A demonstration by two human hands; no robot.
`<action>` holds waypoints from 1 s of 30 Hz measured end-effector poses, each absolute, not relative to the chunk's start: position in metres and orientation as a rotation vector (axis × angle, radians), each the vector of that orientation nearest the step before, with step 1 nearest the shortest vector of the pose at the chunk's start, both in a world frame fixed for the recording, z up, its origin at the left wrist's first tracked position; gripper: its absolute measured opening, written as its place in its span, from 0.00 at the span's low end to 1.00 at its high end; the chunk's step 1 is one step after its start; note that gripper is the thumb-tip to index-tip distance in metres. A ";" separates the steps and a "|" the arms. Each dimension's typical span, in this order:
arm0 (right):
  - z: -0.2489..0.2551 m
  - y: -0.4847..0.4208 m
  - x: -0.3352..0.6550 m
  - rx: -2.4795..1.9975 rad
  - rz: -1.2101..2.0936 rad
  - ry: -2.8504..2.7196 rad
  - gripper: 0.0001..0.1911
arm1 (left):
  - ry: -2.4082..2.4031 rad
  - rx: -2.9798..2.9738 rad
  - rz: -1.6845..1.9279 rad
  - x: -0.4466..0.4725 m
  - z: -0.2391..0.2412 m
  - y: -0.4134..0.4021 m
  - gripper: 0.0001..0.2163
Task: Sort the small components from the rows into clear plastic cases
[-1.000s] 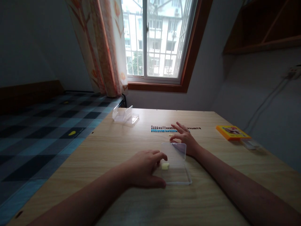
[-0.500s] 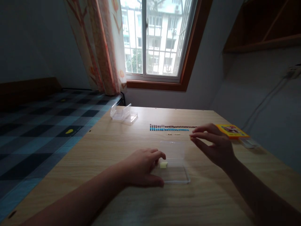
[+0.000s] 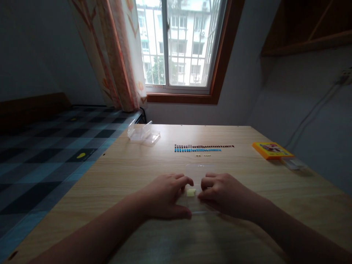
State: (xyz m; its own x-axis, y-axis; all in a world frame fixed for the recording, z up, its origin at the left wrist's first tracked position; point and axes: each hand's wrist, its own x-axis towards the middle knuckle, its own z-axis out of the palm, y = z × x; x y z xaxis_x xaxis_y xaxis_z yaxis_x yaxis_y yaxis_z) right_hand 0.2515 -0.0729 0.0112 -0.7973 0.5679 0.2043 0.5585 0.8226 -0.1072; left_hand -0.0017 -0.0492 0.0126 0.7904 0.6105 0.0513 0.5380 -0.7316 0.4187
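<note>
A clear plastic box [image 3: 205, 209] lies with its lid opened back on the table in front of me. Pale yellow pieces [image 3: 191, 192] sit together in its left part. My left hand [image 3: 172, 196] curves round the box's left side, with thumb and fingers spread to its front and back edges. Over the box's right part is my right hand [image 3: 220, 192], its fingers pinched close to the yellow pieces. What the pinch holds is hidden now; a small yellow piece showed at these fingertips before. Several small yellow pieces [image 3: 203, 156] lie beyond the lid.
Behind them run a row of blue pieces [image 3: 198, 150] and a row of dark brown pieces [image 3: 203, 146]. Two opened clear boxes [image 3: 150, 136] stand at the back left. A yellow box [image 3: 272, 150] and a clear case [image 3: 294, 164] lie at the right edge.
My right hand has moved left and nearer, from beside the rows of pieces to the box. My left hand has stayed at the box. The view has shifted slightly.
</note>
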 end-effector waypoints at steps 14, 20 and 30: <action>0.018 -0.071 0.261 -0.829 0.121 -2.796 0.10 | 0.862 2.605 0.269 -0.002 0.013 -0.049 0.32; 0.014 -0.070 0.260 -0.820 0.139 -2.812 0.09 | 0.858 2.596 0.263 -0.002 0.014 -0.049 0.32; 0.015 -0.072 0.257 -0.816 0.145 -2.792 0.09 | 0.859 2.599 0.264 -0.002 0.015 -0.050 0.32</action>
State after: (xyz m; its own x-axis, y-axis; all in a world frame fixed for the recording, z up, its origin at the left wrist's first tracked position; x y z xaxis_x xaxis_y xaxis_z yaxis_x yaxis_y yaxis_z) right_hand 0.2569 -0.0719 0.0151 -0.8190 0.5413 0.1904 0.5186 0.8403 -0.1582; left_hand -0.0017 -0.0500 0.0147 0.7947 0.6045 0.0555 0.5313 -0.7368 0.4182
